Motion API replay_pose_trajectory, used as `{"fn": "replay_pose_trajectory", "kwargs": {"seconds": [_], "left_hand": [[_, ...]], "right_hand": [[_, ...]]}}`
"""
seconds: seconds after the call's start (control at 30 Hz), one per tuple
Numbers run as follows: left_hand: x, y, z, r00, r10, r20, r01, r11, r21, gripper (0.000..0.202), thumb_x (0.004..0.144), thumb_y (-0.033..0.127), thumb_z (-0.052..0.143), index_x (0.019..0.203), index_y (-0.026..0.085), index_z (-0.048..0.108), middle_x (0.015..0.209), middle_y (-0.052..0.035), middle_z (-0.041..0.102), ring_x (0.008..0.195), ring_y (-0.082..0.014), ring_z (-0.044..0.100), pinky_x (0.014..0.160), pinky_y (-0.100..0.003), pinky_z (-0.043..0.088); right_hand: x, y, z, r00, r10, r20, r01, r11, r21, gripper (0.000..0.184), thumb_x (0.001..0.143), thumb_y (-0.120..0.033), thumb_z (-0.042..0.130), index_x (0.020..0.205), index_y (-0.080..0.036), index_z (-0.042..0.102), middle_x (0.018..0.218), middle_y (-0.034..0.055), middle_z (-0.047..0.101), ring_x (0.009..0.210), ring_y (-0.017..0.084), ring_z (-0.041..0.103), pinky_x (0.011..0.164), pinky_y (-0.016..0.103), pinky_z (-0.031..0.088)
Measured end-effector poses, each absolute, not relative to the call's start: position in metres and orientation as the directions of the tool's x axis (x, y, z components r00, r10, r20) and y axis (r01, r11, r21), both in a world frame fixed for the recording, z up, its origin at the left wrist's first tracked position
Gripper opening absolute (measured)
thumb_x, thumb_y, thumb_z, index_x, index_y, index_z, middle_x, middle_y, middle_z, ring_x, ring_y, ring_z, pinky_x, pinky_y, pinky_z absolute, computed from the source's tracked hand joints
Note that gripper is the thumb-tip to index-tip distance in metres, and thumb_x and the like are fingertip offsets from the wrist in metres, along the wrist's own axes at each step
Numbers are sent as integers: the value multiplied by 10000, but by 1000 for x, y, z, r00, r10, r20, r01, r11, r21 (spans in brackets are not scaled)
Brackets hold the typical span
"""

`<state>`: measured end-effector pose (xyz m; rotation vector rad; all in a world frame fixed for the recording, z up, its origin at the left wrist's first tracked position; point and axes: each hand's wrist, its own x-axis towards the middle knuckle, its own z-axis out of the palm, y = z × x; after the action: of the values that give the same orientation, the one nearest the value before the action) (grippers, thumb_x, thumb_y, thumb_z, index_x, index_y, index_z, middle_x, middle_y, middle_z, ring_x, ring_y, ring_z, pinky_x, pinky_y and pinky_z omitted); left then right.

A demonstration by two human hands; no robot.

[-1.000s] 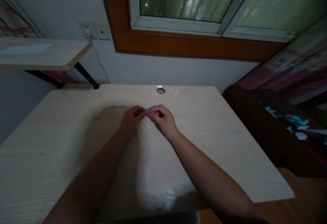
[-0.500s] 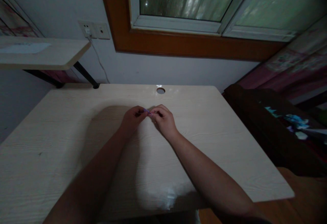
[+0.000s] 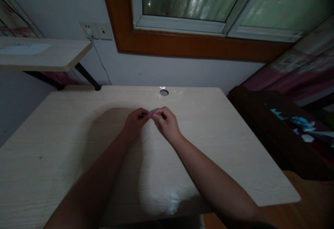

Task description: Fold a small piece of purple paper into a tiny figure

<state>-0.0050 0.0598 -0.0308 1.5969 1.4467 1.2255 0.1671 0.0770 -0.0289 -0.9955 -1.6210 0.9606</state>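
Note:
Over the far middle of the pale wood-grain desk (image 3: pixel 208 152), my two hands meet fingertip to fingertip. Between them is a small, thin purple thing (image 3: pixel 149 112), mostly covered by fingers and too small to name. My left hand (image 3: pixel 134 121) pinches its left side between thumb and forefinger. From the right, my right hand (image 3: pixel 167 121) pinches the other side, with its fingers curled. Both hands are closed and sit just in front of the round cable hole (image 3: pixel 164 92).
A raised shelf (image 3: pixel 70 56) on black legs stands at the back left, with a white sheet (image 3: pixel 26 49) on it. A white cable (image 3: pixel 100 60) runs from the wall socket (image 3: pixel 95 30). Right of the desk is a dark brown piece of furniture (image 3: pixel 266 128) with blue items (image 3: pixel 302 124).
Almost nothing differs. Both hands keep their pinch in the same place, with only a slight shift of the fingertips around the purple thing.

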Motion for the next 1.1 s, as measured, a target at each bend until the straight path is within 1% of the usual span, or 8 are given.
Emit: {"fn": "replay_pose_trajectory", "kwargs": {"seconds": [0.2, 0.33, 0.43, 0.6, 0.77, 0.83, 0.97, 1.1], "left_hand": [[-6, 61, -32, -41, 978, 207, 384, -176, 907, 264, 837, 459, 657, 837, 197, 687, 780, -11, 708, 705, -156, 643, 675, -266, 508], [-6, 60, -30, -33, 978, 205, 401, -175, 899, 253, 841, 450, 654, 845, 199, 688, 777, -9, 701, 698, -152, 633, 664, -263, 500], [-5, 59, -28, -22, 977, 214, 398, -188, 898, 247, 849, 441, 643, 857, 199, 691, 797, -13, 708, 705, -154, 634, 676, -266, 507], [-3, 57, -25, -33, 971, 239, 396, -206, 895, 224, 838, 424, 664, 842, 201, 690, 793, -9, 708, 707, -151, 637, 680, -260, 513], [-3, 57, -24, -44, 967, 252, 403, -214, 890, 219, 840, 419, 670, 842, 201, 691, 796, -7, 710, 715, -149, 640, 694, -260, 514], [-4, 57, -24, -56, 965, 255, 408, -211, 888, 206, 839, 407, 672, 843, 202, 693, 798, -7, 712, 712, -148, 639, 702, -263, 515], [-4, 57, -24, -75, 965, 250, 415, -198, 888, 190, 840, 397, 676, 849, 209, 703, 803, -8, 717, 723, -154, 645, 716, -273, 520], [-4, 57, -25, -87, 960, 267, 409, -210, 888, 200, 842, 403, 679, 843, 205, 703, 815, -15, 721, 745, -161, 654, 729, -281, 525]], "right_hand": [[168, 77, -25, -197, 896, 399, 192, 434, -880, 102, 865, -334, 685, 840, -236, 676, 846, 9, 606, 727, 158, 548, 676, 291, 429], [167, 77, -27, -192, 895, 402, 207, 437, -875, 104, 862, -337, 676, 833, -237, 675, 836, 13, 611, 761, 169, 551, 702, 295, 428], [167, 79, -30, -200, 919, 339, 175, 374, -911, 130, 852, -364, 674, 822, -237, 667, 796, 8, 592, 720, 165, 534, 659, 287, 426], [166, 81, -36, -235, 955, 182, 19, 192, -981, 188, 838, -422, 678, 858, -237, 649, 632, -36, 522, 568, 134, 472, 543, 259, 380], [165, 81, -35, -249, 958, 145, -56, 135, -989, 222, 826, -439, 692, 850, -225, 638, 594, -52, 510, 526, 115, 446, 508, 244, 346], [164, 81, -35, -234, 960, 151, -38, 146, -989, 221, 832, -441, 689, 855, -226, 646, 617, -44, 530, 535, 117, 452, 512, 245, 354], [166, 81, -35, -209, 956, 208, 66, 226, -972, 230, 858, -459, 664, 877, -231, 685, 720, -7, 583, 604, 134, 495, 551, 256, 398], [167, 80, -34, -207, 944, 257, 124, 286, -950, 233, 866, -467, 662, 867, -236, 696, 769, 13, 588, 649, 150, 510, 571, 269, 411]]}}
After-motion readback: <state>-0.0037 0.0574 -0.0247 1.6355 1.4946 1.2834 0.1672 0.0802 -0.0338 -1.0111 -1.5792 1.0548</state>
